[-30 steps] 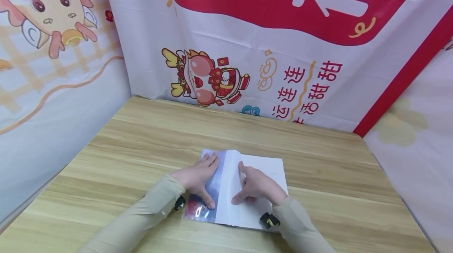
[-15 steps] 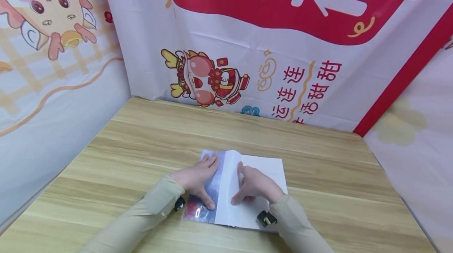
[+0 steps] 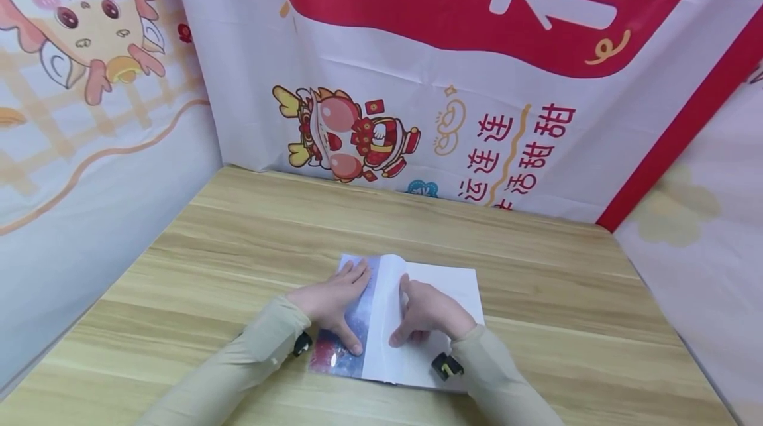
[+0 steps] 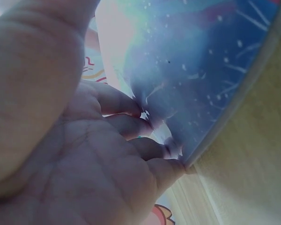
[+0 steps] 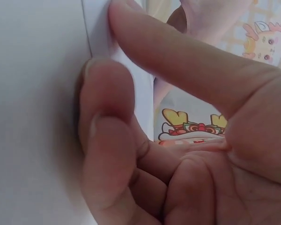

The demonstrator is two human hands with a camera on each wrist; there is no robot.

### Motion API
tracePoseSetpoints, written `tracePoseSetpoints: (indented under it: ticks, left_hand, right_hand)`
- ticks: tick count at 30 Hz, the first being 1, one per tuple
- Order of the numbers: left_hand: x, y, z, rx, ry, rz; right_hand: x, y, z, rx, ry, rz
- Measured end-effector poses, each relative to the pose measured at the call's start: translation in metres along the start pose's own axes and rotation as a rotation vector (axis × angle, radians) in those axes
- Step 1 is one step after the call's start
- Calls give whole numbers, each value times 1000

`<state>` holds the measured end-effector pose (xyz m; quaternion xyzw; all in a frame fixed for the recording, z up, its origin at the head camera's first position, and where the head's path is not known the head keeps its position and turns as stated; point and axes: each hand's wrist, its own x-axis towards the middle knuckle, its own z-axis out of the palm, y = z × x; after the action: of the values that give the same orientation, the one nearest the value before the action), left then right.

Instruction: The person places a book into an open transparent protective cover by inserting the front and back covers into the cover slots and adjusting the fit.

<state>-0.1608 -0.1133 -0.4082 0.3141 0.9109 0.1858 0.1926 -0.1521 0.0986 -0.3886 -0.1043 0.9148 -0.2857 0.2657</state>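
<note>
An open book (image 3: 444, 280) lies on the table, with blank white paper on its right side. Its left side is a glossy blue-purple cover sheet (image 4: 192, 61) with white specks and a red lower corner. Between them runs a white strip (image 3: 384, 340), curved at its top edge. My left hand (image 3: 330, 300) rests on the glossy side, fingers spread and thumb pointing down toward the strip. My right hand (image 3: 432, 312) presses along the strip's right side with thumb and index finger extended. The right wrist view shows its other fingers (image 5: 107, 159) curled against the white page.
The wooden table (image 3: 238, 240) extends around the book. A white printed cloth (image 3: 250, 48) with red patches and cartoon figures hangs behind it, and more cloth stands at both sides. Small black devices (image 3: 447, 366) are strapped to both wrists.
Both hands keep almost the same place on the book. The right wrist has shifted very slightly left. The whole view has tilted a little.
</note>
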Motion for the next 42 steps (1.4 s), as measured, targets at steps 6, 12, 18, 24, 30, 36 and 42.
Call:
tracePoseSetpoints:
  ticks: [6,12,18,24,30,36,42]
  left_hand:
    - [1,0,1,-6,0,3]
    - [1,-2,0,-21,-3,24]
    - [3,-7,1,-29,-7,32]
    - [5,-8,1,-3,-6,36]
    - [4,-7,-1,-5,-5,24]
    - [4,-8,-2,-46,-12,31]
    - [5,-9,-2,-70,-5,59]
  right_hand:
    - [0,-6,0,-20,-2,24]
    - [0,-8,1,-18,7,23]
    - [3,6,2,74,36,-20]
    - [4,17,-2,121,111,-10]
    - [10,15,-11,48,-4,14]
    - [17,12,-16,101,-147,-15]
    - [23,12,-17,189,-206,-8]
